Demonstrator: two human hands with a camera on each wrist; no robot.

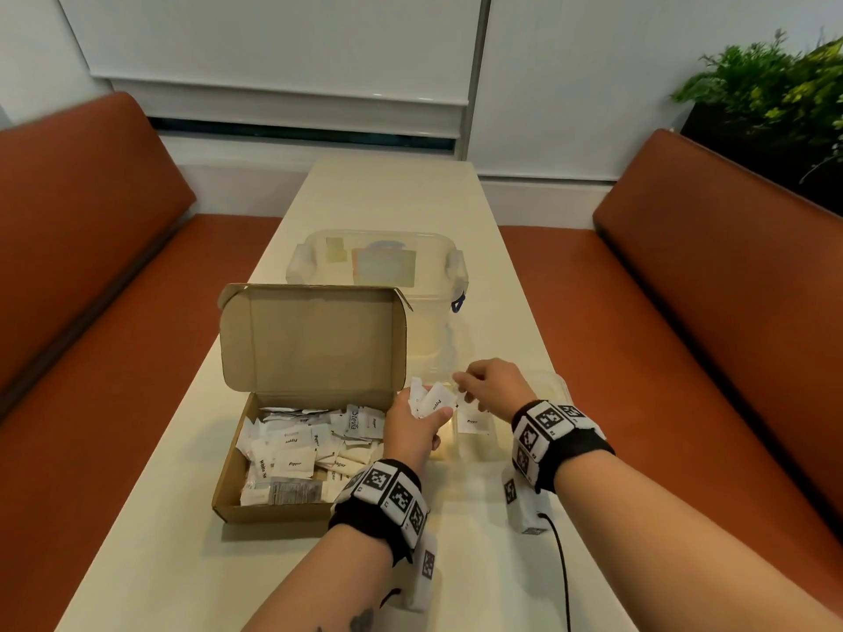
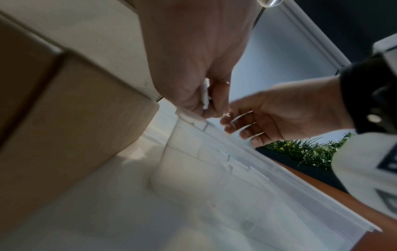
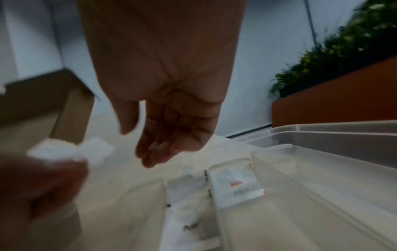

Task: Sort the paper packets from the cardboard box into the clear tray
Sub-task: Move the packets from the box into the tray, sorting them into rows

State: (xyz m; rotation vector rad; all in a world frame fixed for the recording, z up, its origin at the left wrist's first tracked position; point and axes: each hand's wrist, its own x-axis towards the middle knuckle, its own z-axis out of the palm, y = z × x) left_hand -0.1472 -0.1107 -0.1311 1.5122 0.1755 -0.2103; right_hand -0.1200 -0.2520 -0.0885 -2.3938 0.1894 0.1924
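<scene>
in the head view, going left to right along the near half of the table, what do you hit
cardboard box of packets → left hand holding a bunch of packets → right hand over the clear tray, where a packet already lies.

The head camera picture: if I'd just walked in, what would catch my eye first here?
Probably the open cardboard box at the near left of the table, heaped with small white paper packets. Just right of it, the left hand holds a bunch of packets while the right hand reaches toward them above the clear tray. Both wrists wear black bands with checkered markers.
</scene>
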